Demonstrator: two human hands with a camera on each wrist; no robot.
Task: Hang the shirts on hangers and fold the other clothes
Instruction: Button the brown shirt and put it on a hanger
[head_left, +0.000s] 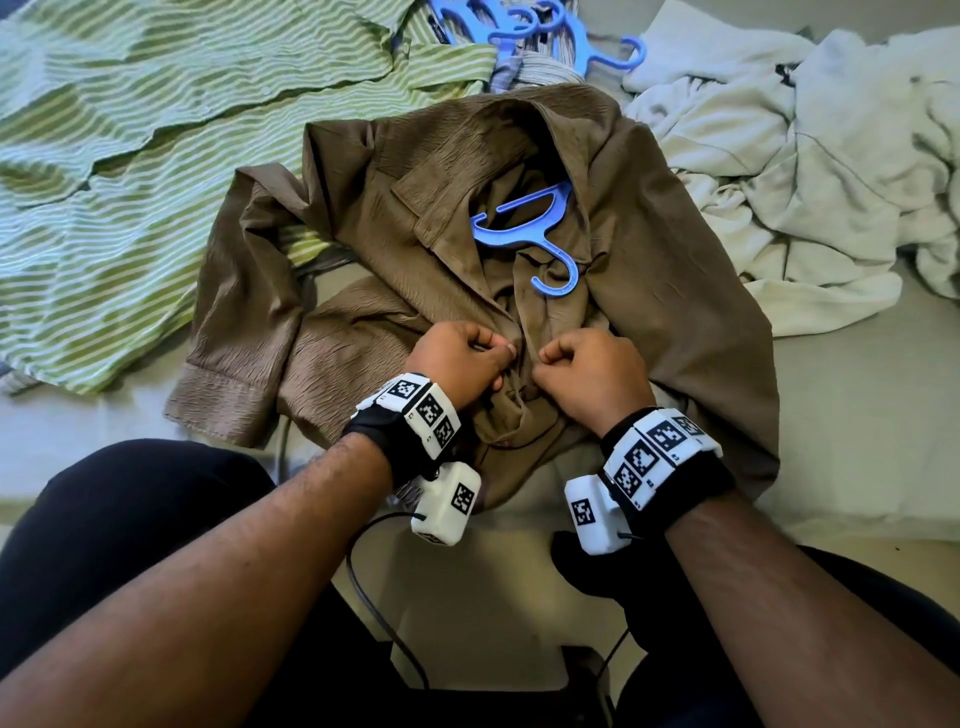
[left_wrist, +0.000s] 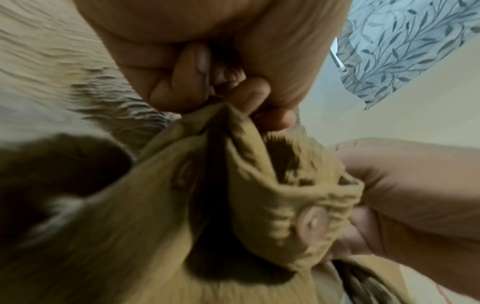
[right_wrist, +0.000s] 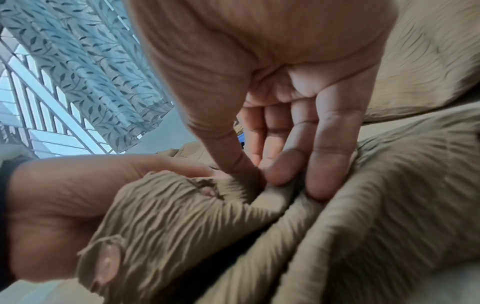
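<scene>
A brown crinkled shirt (head_left: 426, 218) lies open-fronted on the bed, collar towards me, with a blue hanger (head_left: 530, 228) inside its neck and the hook sticking out. My left hand (head_left: 501, 353) pinches the left front edge of the shirt just below the collar. My right hand (head_left: 545, 358) pinches the facing front edge, a finger's width away. The left wrist view shows my left hand (left_wrist: 233, 102) curled on a fold of brown cloth, with a button (left_wrist: 311, 222) on the strip by the right hand. Thumb and fingers of my right hand (right_wrist: 270, 176) press cloth together.
A green striped shirt (head_left: 156, 156) is spread at the left. Spare blue hangers (head_left: 545, 36) lie at the far edge. A heap of white clothes (head_left: 805, 156) fills the right. Grey bed sheet (head_left: 857, 441) shows at the right front. My knees sit under the near edge.
</scene>
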